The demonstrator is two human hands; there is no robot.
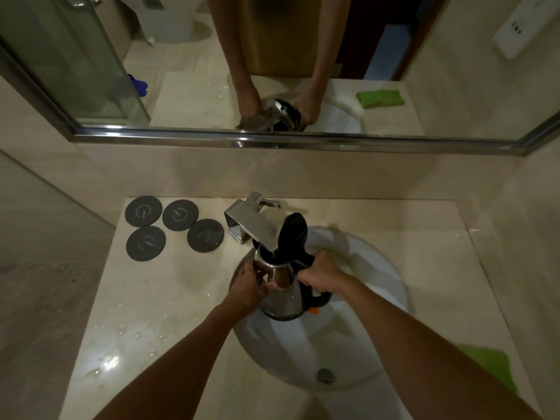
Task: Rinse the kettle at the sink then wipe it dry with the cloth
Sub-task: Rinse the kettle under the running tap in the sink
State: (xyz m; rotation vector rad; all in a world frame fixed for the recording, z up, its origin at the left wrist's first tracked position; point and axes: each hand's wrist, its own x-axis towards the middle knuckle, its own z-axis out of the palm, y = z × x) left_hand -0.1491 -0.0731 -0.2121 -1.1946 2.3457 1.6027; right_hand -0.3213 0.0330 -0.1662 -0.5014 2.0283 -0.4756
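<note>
A steel kettle [283,294] with a black handle and its black lid [292,234] flipped up is held over the white sink [372,286], its mouth right under the chrome tap [251,221]. My right hand [321,275] grips the black handle. On the kettle's left flank, near the spout, my left hand [250,287] holds the steel body with fingers curled against it. A green cloth [491,363] lies on the counter to the right of the sink, partly hidden by my right forearm.
Several dark round coasters [174,227] lie on the wet beige counter [151,313] left of the tap. A mirror [272,71] runs along the wall behind. The sink drain [325,374] shows near the front.
</note>
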